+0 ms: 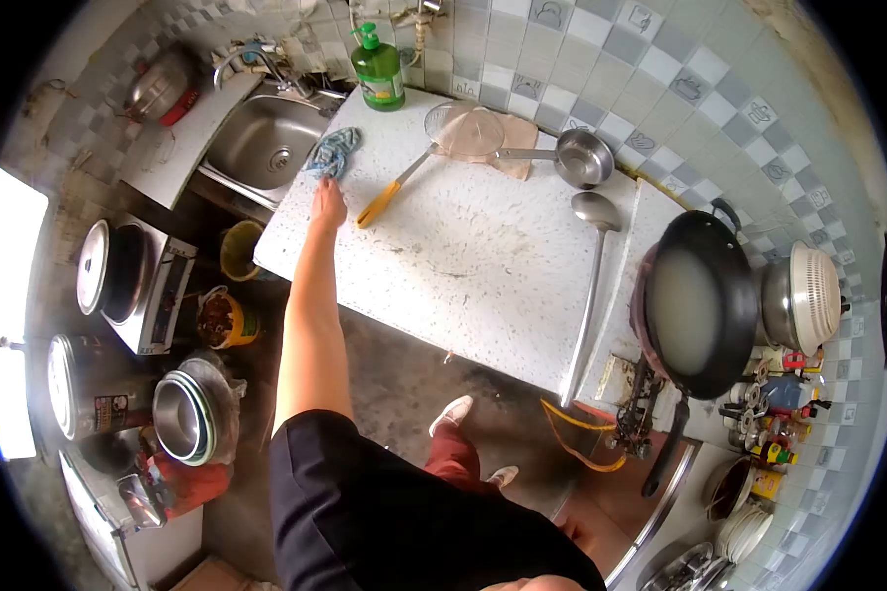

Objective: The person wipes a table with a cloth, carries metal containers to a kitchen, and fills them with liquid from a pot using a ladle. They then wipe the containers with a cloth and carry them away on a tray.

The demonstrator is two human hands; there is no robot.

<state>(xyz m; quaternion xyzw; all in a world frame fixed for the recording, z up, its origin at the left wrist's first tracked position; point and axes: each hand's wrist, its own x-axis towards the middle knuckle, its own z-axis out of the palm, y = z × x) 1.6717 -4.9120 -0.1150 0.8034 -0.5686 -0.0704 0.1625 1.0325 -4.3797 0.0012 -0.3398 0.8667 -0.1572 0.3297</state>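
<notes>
My left arm reaches out over the white speckled counter [443, 266]. At its end my left hand [329, 204] is closed on the lower end of a crumpled blue-and-white cloth [334, 153], close to the sink's edge. Just right of that hand lies a wire skimmer [392, 195] with a yellow handle, its mesh resting over a beige cloth [520, 148]. My right hand [583, 534] shows only in part beside my dark shirt, low in the view, its fingers mostly hidden and dim.
A green pump bottle [378, 74] stands behind the cloth, and the steel sink [266, 143] is to the left. Further right are a small saucepan [582, 160], a long ladle [593, 286] and a black wok [700, 305] holding cloudy liquid on the stove. Its handle juts toward me.
</notes>
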